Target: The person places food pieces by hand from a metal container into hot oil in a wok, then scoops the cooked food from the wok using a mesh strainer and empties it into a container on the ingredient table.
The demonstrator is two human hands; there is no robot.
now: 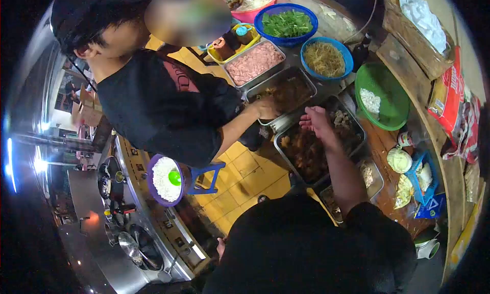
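Observation:
My right hand (316, 120) reaches over the upper edge of a metal tray (279, 150) of dark brown cooked pieces (301, 150), holding nothing visible, its fingers loosely bent and apart. Just beyond it is a second metal tray (313, 93) with a dark brown food in it. A co-worker's hand (266, 109) dips into that second tray from the left. My left hand (220, 247) hangs low beside my body. Only a small part of it shows, with its fingers mostly hidden.
The co-worker in black (158, 110) stands at left. Around the trays are pink meat (255, 63), a blue bowl of greens (287, 24), a noodle bowl (325, 59) and a green basin (383, 87). A purple rice tub (167, 181) sits on a blue stool (209, 177); woks (145, 245) line the stove.

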